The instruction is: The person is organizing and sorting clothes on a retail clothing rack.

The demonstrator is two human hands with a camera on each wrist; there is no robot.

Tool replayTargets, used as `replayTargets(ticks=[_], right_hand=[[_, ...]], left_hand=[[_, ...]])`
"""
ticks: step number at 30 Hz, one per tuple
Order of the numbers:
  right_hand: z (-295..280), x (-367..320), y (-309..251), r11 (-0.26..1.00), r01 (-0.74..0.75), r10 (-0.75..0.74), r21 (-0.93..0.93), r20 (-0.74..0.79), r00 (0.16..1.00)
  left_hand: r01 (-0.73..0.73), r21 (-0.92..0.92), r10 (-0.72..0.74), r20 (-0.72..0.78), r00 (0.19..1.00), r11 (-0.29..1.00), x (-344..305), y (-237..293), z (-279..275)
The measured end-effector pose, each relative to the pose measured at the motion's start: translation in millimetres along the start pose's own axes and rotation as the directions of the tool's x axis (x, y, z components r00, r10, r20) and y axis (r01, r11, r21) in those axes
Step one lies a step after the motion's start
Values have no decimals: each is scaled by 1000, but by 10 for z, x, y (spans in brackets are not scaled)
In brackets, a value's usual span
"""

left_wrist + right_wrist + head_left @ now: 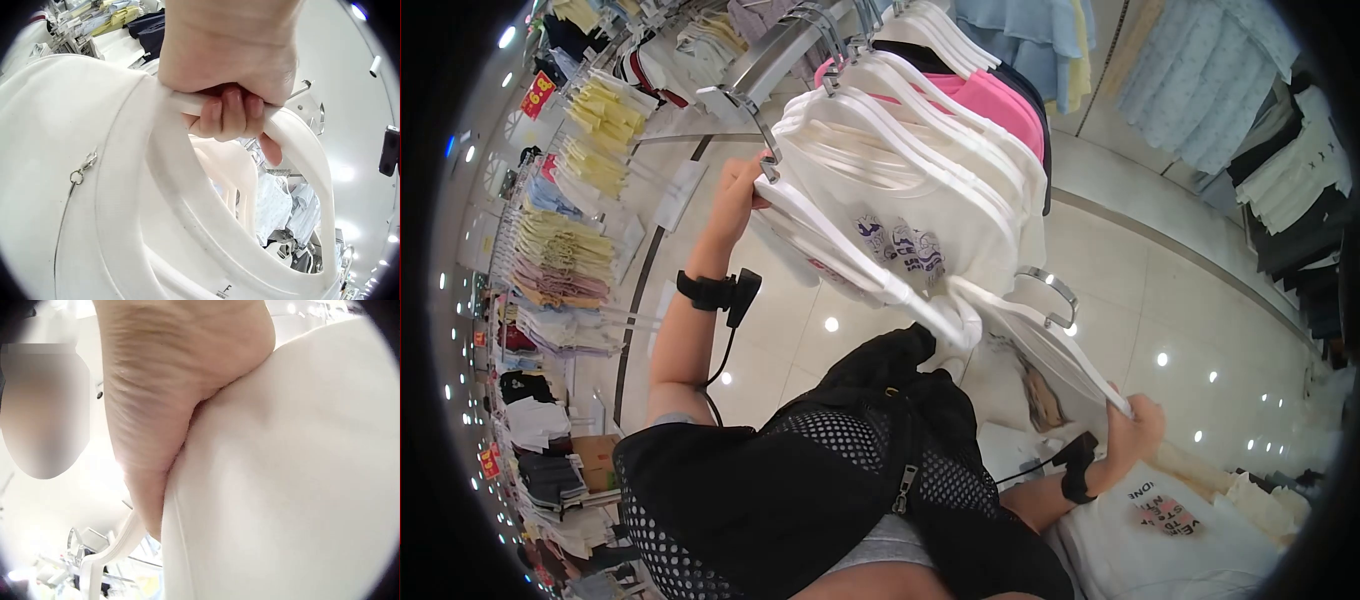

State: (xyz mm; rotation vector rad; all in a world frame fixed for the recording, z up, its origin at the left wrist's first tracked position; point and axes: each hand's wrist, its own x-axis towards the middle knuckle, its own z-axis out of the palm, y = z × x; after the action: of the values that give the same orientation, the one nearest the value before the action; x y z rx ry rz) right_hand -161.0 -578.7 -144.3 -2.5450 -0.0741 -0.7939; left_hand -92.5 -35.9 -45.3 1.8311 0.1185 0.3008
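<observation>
My left hand [740,195] grips one end of a white hanger [840,250] beside the rack's front rail. In the left wrist view its fingers [233,111] curl round the white hanger bar, and a white top [37,156] with a small metal clasp hangs next to it. At the right, my right hand [1138,428] holds the end of another white hanger [1060,350], whose metal hook [1055,290] is off the rail. A white T-shirt [1000,370] with a brown print hangs from it. White cloth [281,456] hides the right fingertips in the right wrist view.
Several white tops on hangers [960,170] and a pink one [1000,105] hang from the metal rack [770,60] ahead. Printed white T-shirts [1170,545] lie at the lower right. Yellow clothes [605,110] line the left, dark clothes [1300,230] the right.
</observation>
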Motion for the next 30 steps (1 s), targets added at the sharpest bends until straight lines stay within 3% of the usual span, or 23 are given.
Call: replayTargets(ticks=[1,3,7,9,12,16,18,21,23,26,30], right_hand=[[30,89,-30,1000,0,0,-1,-1,1000],[108,249,-90,968,-4,6,251,-5,1000],[325,609,-303,940,-78,106,332,-68,992],[412,766,-554,817,-204,260,539,-28,965],[567,955,-933,723,-245,287,645,41,957],[874,1079,-1267,662,-220,226,716,89,970],[966,1088,-1433,568,-277,202,775,195,960],[1009,1093,-1598,573,-220,97,790,201,975],[1053,1120,-1686,563,-205,49,801,214,975],[1135,1194,-1830,542,-209,-11,814,255,967],[1197,1232,-1996,635,-184,-61,750,287,956]], left_hand=[[10,-10,-10,38,999,1000,-18,19,-11],[29,-20,-28,77,997,999,-50,18,-42],[35,-56,-31,70,997,998,-120,53,34],[44,-75,-40,59,997,996,-129,80,33],[46,-88,-33,146,989,995,-124,64,-3],[51,-90,-46,52,998,995,-138,47,65],[51,-68,-50,9,999,996,-146,55,97],[62,-52,-63,-1,998,997,-143,65,101],[21,-73,-12,131,991,997,-132,34,55],[36,-70,-28,116,993,997,-141,82,104],[29,-58,-25,81,996,998,-146,166,228]])
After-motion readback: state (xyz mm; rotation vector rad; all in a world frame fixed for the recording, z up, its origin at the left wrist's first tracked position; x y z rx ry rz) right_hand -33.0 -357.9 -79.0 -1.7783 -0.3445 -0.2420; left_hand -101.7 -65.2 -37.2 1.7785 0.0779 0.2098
